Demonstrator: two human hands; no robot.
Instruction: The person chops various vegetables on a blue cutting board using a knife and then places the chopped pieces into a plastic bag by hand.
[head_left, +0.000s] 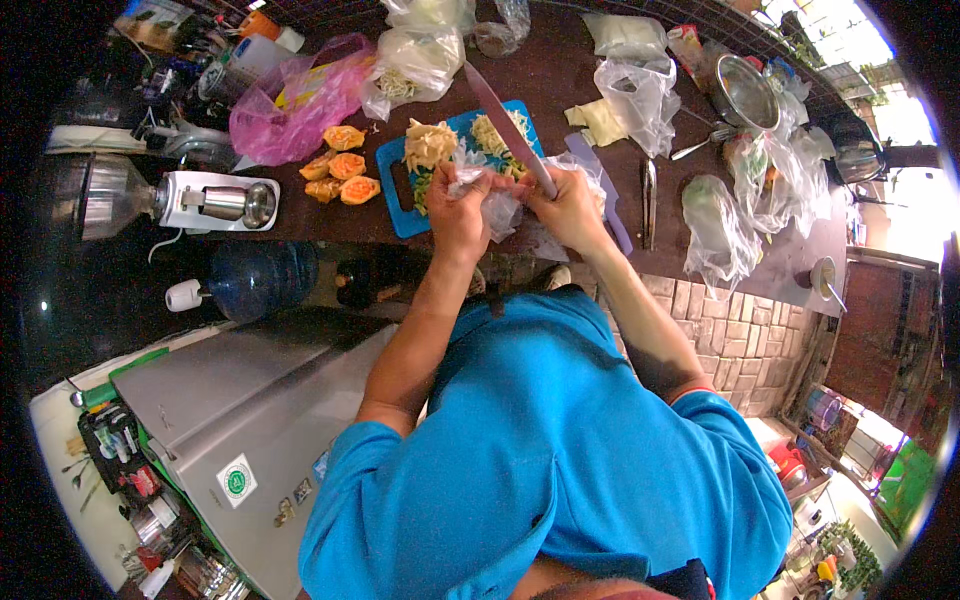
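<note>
Over the near edge of a blue cutting board (405, 223), my left hand (459, 217) pinches a crumpled clear plastic bag (501, 214). My right hand (568, 214) grips a kitchen knife (504, 124), its long blade angled up and away to the left. The right fingertips also meet the bag, and its contents are hard to make out. On the board lie a pale heap of shredded vegetable (430, 144), a second shredded heap (491, 135) under the blade, and chopped greens (421, 191) partly behind my left hand. A purple board (611, 206) shows beyond my right hand.
Orange stuffed pieces (346, 165) sit left of the board, near a pink plastic bag (300, 112) and a white appliance (217, 201). Metal tongs (649, 202), a fork (701, 142), a bagged vegetable (716, 225) and a steel bowl (748, 91) lie rightward. A cup (817, 277) stands near the table's right edge.
</note>
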